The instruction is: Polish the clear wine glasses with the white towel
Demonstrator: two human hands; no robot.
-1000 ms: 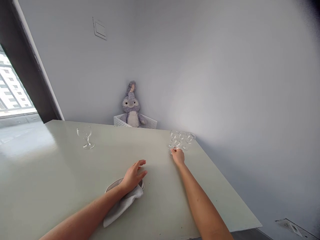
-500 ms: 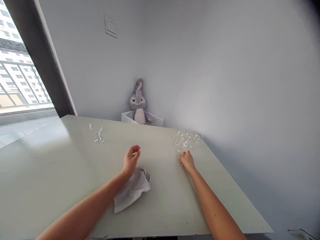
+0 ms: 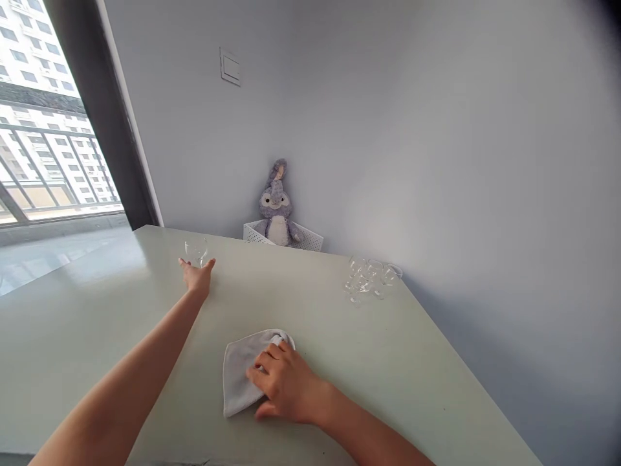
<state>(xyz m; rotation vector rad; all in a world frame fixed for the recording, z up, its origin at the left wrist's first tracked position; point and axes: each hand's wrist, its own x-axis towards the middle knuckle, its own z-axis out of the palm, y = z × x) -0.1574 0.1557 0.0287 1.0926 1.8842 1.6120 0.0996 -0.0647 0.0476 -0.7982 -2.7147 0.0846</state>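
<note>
On the pale green table (image 3: 310,304), a single clear stemmed glass (image 3: 196,251) stands near the far edge. My left hand (image 3: 196,277) is at its foot, with thumb and fingers spread on either side of the stem. A folded grey towel (image 3: 242,374) lies near the front of the table, and my right hand (image 3: 286,382) is curled over its right part, covering that corner. Several more clear stemmed glasses (image 3: 369,279) stand clustered at the far right, away from both hands.
A plush grey rabbit (image 3: 275,210) sits in a white perforated basket (image 3: 257,234) behind the far edge. The table's right edge runs diagonally down beside a grey wall. A dark window frame (image 3: 104,110) stands at the left.
My left hand has moved from beside the towel forward and left to the single glass. My right hand has come back from the glass cluster onto the towel.
</note>
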